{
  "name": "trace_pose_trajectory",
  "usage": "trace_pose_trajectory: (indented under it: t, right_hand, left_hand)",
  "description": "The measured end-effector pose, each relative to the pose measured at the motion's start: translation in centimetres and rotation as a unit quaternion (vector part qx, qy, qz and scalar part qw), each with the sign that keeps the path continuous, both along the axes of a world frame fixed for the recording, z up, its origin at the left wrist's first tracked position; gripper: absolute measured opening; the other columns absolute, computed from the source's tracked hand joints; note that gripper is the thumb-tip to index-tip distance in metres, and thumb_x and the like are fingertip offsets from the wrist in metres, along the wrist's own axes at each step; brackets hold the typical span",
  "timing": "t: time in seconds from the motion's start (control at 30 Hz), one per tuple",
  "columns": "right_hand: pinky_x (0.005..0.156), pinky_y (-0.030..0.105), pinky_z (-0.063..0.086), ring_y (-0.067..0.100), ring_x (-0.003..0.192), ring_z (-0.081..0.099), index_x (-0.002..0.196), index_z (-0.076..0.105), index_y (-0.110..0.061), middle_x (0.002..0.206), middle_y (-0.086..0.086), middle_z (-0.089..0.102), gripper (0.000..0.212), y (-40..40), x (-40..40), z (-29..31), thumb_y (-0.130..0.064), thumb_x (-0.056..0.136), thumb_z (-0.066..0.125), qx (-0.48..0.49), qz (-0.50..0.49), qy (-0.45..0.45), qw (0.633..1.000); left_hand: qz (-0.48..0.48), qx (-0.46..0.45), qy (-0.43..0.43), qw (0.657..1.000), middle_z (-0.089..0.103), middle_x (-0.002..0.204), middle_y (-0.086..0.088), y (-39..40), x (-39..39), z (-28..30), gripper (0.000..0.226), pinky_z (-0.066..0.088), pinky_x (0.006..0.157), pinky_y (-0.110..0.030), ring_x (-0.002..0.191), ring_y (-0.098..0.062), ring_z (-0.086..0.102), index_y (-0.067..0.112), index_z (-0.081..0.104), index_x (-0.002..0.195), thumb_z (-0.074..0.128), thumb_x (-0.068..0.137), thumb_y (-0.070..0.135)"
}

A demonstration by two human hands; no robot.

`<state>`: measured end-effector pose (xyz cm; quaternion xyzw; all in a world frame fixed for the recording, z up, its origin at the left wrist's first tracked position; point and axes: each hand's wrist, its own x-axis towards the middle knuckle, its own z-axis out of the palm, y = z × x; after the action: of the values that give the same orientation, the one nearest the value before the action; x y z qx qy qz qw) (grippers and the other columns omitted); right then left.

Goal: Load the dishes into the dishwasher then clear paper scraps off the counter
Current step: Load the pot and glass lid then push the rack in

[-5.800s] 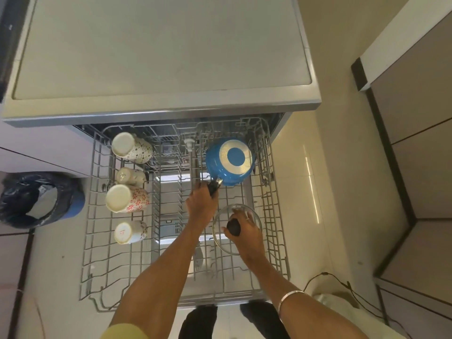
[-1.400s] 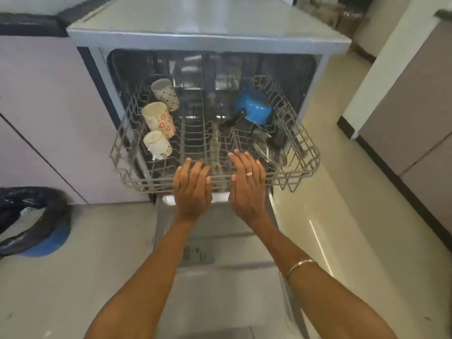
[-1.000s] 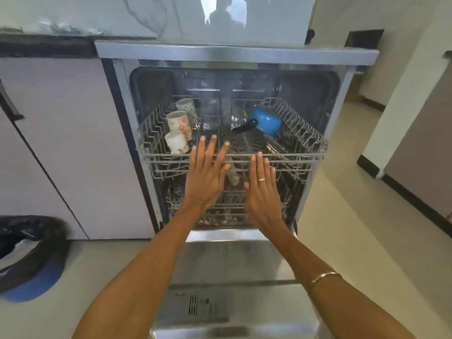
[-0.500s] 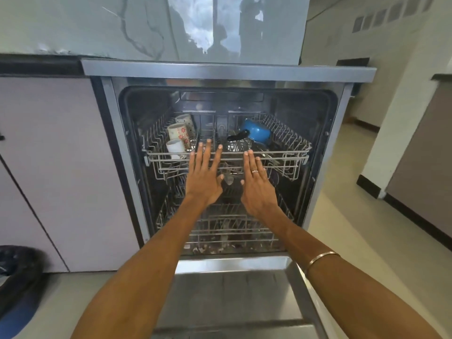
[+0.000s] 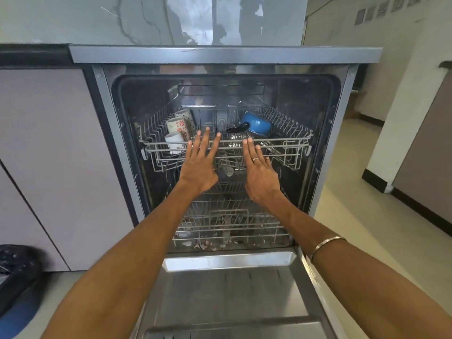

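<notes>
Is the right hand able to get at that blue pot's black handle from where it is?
Probably yes. The right hand lies flat against the upper rack front; the blue pot sits behind, its black handle pointing forward with open space above the rack.

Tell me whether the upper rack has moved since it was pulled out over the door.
Yes. The upper rack has slid back into the dishwasher tub; its front rail now sits about level with the opening, with the left hand and right hand flat against it.

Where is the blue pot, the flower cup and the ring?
blue pot [image 5: 258,124], head view, on its blue side.
flower cup [image 5: 176,125], head view, on its flowered side.
ring [image 5: 255,159], head view, on a right-hand finger.
</notes>
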<state>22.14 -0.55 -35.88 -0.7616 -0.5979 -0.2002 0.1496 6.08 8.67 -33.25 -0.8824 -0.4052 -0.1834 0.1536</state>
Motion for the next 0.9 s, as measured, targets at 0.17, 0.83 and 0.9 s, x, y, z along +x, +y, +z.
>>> trace_pose_trajectory:
  t: [0.17, 0.83, 0.9]
  right_hand:
    - [0.123, 0.046, 0.015, 0.022, 0.15, -0.015, 0.15, -0.029, -0.015, 0.157, 0.0, -0.035, 0.099, 0.0, -0.5, 2.1, 0.005, 0.09, 0.046, -0.041, 0.002, -0.005, 0.999]
    - [0.073, 0.039, 0.06, 0.022, 0.071, 0.067, 0.146, 0.04, -0.02, 0.088, 0.008, 0.07, 0.058, -4.3, -1.1, -7.5, 0.002, 0.093, 0.049, 0.04, 0.065, 0.21, 0.975]
    - [0.073, 0.03, 0.057, 0.022, 0.078, 0.069, 0.141, 0.049, -0.019, 0.095, 0.009, 0.073, 0.05, -4.1, -0.7, -9.8, 0.001, 0.095, 0.051, 0.027, 0.055, 0.221, 0.973]
  left_hand:
    - [-0.022, -0.021, -0.005, 1.0, -0.031, 0.159, -0.012, 0.8, -1.1, 1.1, 0.104, -0.01, 0.122, -0.047, 0.147, -0.029, -0.027, 0.024, -0.023, 0.154, 0.059, 0.091, 0.03]
    - [-0.077, -0.076, -0.181, 0.977, 0.018, 0.163, -0.006, -5.3, -2.4, -15.0, 0.065, -0.001, 0.122, -0.033, 0.152, -0.024, 0.013, 0.018, 0.019, 0.157, 0.042, 0.097, 0.005]
    - [-0.04, -0.157, -0.227, 0.96, 0.018, 0.164, -0.01, -4.7, -2.0, -16.8, 0.064, 0.008, 0.123, -0.036, 0.152, -0.027, 0.015, 0.015, 0.025, 0.156, 0.044, 0.097, 0.0]
